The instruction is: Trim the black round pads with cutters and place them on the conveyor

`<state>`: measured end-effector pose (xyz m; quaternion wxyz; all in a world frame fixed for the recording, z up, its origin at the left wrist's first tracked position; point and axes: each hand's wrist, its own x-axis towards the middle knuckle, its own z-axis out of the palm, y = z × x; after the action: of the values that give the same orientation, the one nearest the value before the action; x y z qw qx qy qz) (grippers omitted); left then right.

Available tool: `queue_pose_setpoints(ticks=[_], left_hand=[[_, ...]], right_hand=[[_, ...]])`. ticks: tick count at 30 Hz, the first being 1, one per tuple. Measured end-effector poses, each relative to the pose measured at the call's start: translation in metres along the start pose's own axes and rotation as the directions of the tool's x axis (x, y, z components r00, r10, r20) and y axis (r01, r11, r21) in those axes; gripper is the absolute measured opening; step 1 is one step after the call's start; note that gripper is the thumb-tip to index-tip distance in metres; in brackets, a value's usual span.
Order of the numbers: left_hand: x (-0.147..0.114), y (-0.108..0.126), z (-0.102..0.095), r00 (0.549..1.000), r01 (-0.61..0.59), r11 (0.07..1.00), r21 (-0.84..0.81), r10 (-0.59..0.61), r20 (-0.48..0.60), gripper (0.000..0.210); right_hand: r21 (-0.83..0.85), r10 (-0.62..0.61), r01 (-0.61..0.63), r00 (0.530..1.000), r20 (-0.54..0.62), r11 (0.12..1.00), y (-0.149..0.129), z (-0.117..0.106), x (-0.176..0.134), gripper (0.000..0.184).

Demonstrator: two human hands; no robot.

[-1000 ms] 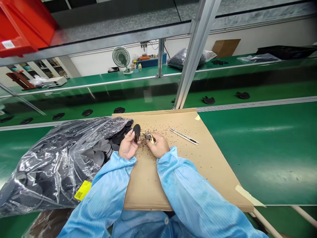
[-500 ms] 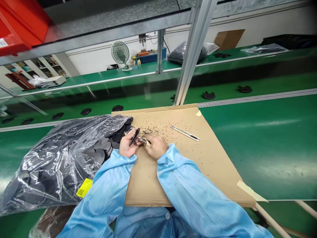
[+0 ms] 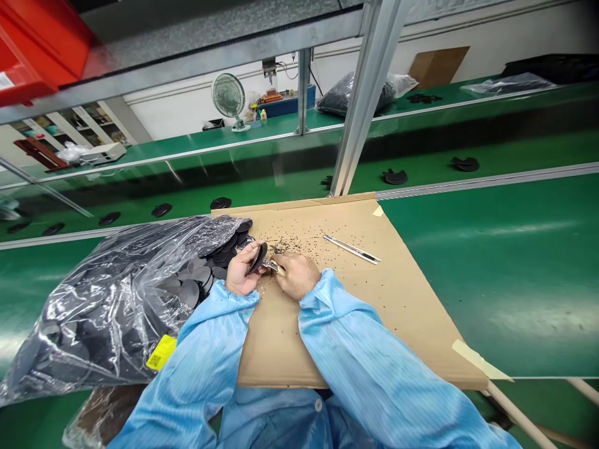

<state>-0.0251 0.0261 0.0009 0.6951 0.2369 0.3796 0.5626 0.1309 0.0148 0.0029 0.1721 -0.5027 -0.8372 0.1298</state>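
Black disc tilts, long axis away and rightward — metal tool pointing left.

The green bench carries a cardboard sheet, with a utility knife and black crumbs on it and a plastic bag at its left.

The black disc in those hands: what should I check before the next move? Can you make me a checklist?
1. Left hand holding the black disc: ok, it is in the fingers.
2. Right hand holding the pliers: ok.
3. Pliers' tips touching the disc: cannot tell; they are right beside it, but too small to see clearly.
4. Slim white tool away from both hands: ok, it lies apart from them.
5. Cardboard free of crumbs: not ok, tiny black bits are scattered over it.
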Motion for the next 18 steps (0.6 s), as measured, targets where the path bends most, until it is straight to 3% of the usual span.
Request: queue_pose_setpoints(ticks=[11,14,18], left_hand=[[0.0033,-0.0051,-0.0041,0.997,-0.057,0.991,0.118,0.063,-0.041,0.023],[0.0024,-0.0045,-0.0027,1.000,-0.001,1.000,0.028,0.001,-0.006,0.023],[-0.0010,-0.0029,-0.0009,0.992,0.083,0.982,-0.169,-0.066,0.105,0.021]], right_hand=[[-0.064,0.033,-0.027,0.994,0.101,0.998,0.0008,-0.0039,0.0019,0.021],[0.000,0.049,-0.049,0.996,0.070,0.999,-0.0011,-0.0009,0.0014,0.019],[0.222,0.081,-0.070,0.996,-0.043,0.973,-0.0028,0.0017,0.0007,0.017]])
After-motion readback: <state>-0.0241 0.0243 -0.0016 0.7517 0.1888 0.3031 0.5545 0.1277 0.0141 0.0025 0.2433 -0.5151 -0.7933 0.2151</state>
